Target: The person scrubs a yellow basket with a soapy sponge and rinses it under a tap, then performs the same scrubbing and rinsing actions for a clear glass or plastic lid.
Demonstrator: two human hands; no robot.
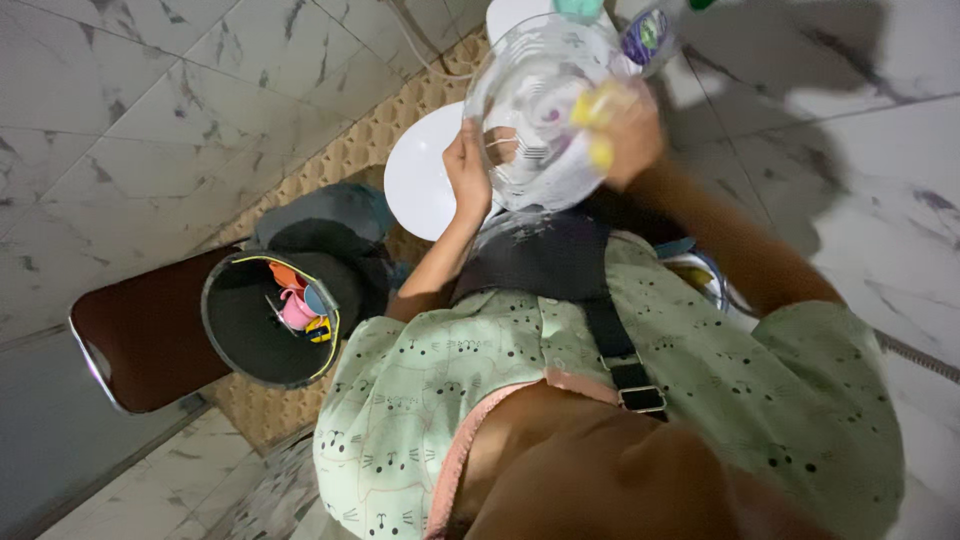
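Note:
A clear glass bowl (pixel 540 110) is held up in front of me, tilted on its edge. My left hand (pixel 468 168) grips its rim on the left side. My right hand (pixel 625 135) presses a yellow sponge (pixel 598 112) against the bowl on the right; the hand and sponge are blurred. Below the bowl lies a white round plate (pixel 425 175) on a woven mat (pixel 350 150).
A black round bin (pixel 262 320) holds small pink, orange and blue cups. A brown tray (pixel 140 335) lies left of it. A bottle with a purple label (pixel 645 35) stands at the top. White marble tiles surround the mat.

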